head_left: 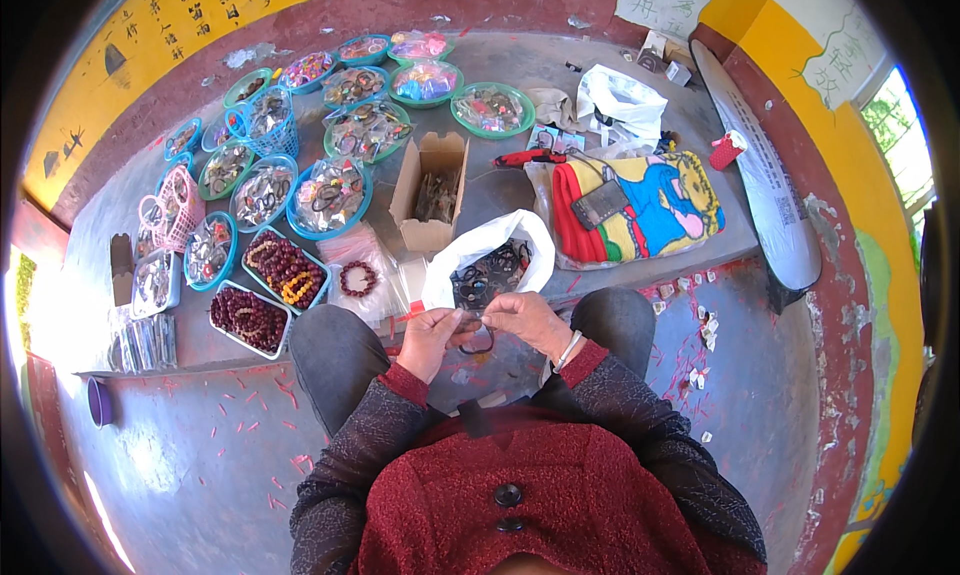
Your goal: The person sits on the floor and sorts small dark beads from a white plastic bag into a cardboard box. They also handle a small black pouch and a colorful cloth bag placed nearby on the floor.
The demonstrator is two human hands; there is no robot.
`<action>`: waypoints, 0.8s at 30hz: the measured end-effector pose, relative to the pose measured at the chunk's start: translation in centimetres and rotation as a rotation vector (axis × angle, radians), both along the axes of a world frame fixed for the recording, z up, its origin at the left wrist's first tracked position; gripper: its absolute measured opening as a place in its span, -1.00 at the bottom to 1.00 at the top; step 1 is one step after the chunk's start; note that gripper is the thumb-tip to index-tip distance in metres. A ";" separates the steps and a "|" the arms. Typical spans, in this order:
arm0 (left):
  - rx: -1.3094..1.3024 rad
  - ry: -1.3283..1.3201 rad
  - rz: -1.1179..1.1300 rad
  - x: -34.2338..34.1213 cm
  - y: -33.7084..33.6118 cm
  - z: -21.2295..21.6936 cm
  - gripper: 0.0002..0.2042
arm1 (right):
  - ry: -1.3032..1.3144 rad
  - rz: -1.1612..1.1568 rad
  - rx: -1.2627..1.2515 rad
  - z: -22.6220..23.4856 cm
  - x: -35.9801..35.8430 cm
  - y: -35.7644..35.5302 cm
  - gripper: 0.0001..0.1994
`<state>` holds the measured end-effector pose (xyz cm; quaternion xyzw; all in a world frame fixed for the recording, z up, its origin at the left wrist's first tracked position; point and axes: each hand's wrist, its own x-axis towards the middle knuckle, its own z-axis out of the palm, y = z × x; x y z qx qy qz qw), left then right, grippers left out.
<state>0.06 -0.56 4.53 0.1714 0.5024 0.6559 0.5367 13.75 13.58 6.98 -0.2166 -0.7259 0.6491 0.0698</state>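
Observation:
My left hand (430, 343) and my right hand (530, 322) are close together above my lap, fingertips pinched. Between them they hold a thin dark cord loop (484, 349), which hangs below the fingers; its finer details are too small to make out. Just beyond the hands an open white plastic bag (538, 250) stands at the platform's edge. Inside it lies a heap of dark cords (490, 275) with small pieces among them. A red-tipped clear packet (414, 285) lies left of the bag, and a bracelet circles my right wrist.
An open cardboard box (408, 200) holds dark items behind the bag. Blue and green baskets (330, 230) of bagged trinkets crowd the left. Trays of dark red beads (250, 320) sit nearer. A phone (600, 205) rests on a colourful folded cloth (665, 210). Scraps litter the floor.

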 end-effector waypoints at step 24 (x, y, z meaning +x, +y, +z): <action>-0.142 -0.013 -0.019 0.6 0.1 2.5 -0.87 | -0.007 -0.058 -0.016 0.4 0.2 -0.6 -0.86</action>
